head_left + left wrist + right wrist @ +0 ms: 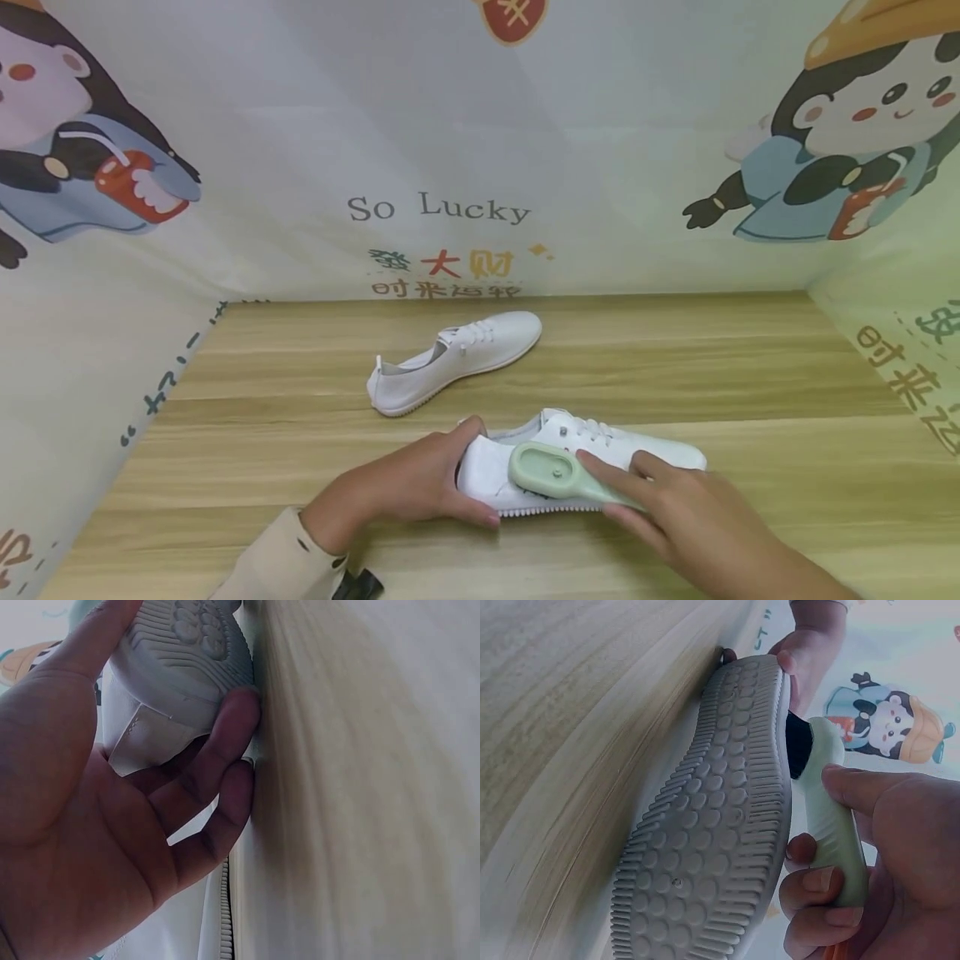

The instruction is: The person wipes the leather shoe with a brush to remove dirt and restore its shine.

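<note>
White shoe (630, 442), pale-green brush (546, 471), black bristles (798, 746), wood-grained table (712, 358)

L arm: loose cream-beige fabric sleeve (273, 562), ends nr. the wrist; small dk. oval mark (303, 545) close to its cuff edge. Blocky black item (360, 586) just beside the cuff, partly cut off, can't ID. Bare five-fingered L hand (416, 479), slim fingers. Bare R hand (678, 517) likewise, w/ short, plain fingernails (817, 879); R forearm (780, 567) bare to pic edge.
</note>
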The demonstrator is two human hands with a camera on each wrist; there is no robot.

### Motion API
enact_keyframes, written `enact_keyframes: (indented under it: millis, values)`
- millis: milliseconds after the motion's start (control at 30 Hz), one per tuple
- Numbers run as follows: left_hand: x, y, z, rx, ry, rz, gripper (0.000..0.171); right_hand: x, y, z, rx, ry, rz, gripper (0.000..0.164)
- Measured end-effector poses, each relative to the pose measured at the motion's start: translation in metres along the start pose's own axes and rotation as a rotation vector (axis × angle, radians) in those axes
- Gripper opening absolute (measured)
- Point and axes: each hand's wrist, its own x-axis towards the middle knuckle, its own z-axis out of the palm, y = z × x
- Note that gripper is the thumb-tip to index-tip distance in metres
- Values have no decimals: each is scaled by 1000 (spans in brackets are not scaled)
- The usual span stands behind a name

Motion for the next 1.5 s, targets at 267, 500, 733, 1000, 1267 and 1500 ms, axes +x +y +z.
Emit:
enact_keyframes:
  millis: [267,500,733,1000,1267,1500]
  values:
    - [1,1,0,6,-7,-4,67,4,-3,-1,-17,-28,15,46]
    - [5,1,1,2,-10,16,66,13,-12,3,21,-37,13,44]
    - [6,3,-2,9,17,24,65,21,-16,2,-2,-19,8,45]
    - [5,5,-4,6,19,17,65,17,-9,-2,-32,7,7,46]
    - [1,6,-4,105,61,10,67,7,-1,-5,4,-11,21,46]
    - [-6,-3,-11,194,162,5,69,7,4,-4,8,-20,33,48]
